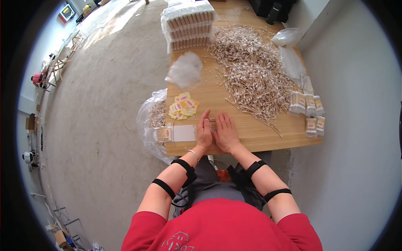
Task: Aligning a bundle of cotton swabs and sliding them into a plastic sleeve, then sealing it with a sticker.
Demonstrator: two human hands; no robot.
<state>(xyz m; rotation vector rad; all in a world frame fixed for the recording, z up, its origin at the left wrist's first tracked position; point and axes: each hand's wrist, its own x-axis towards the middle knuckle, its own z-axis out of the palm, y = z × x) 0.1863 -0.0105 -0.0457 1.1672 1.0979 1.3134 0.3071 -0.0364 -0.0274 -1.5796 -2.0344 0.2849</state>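
Row of cotton swabs (212, 124) lies between left hand (204, 133) and right hand (226, 134), fingers (226, 121) nearly straight; grip unclear.

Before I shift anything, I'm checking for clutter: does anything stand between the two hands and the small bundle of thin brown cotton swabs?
Nothing visible does: the bare left hand and bare right hand flank the small bundle of thin brown swabs. The large swab heap lies farther off.

Pale outlined lettering (183, 247) under a line drawing (181, 236) on the red T-shirt (226, 226); red oval marks (178, 106) on the yellow-and-white cards (183, 107), their print too small to read; yellow labels (310, 124) on the swab packets (297, 103), likewise illegible.
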